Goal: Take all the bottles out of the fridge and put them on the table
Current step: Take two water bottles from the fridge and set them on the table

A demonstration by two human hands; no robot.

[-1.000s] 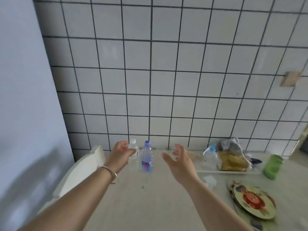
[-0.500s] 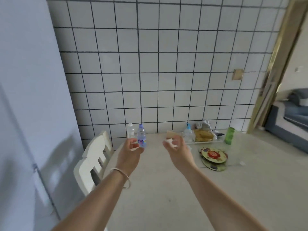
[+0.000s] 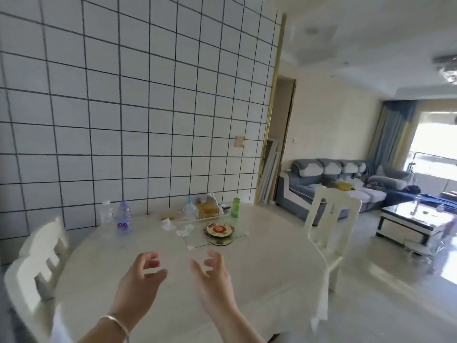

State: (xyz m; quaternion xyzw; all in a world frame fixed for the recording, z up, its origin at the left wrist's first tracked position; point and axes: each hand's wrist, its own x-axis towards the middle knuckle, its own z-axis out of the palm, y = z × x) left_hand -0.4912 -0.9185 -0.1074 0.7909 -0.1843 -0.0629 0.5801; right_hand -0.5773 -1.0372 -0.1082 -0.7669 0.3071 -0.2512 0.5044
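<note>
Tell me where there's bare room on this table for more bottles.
Free: the near half of the table, from the hands to the round mats, and the stretch just in front of the two bottles. Crowded: the far middle by the wall, with bread bag and green cup.

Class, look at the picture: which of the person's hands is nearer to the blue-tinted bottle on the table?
The left hand. It hangs below and slightly right of the blue-tinted bottle in the picture, holding nothing. The right hand is further right, also empty.
</note>
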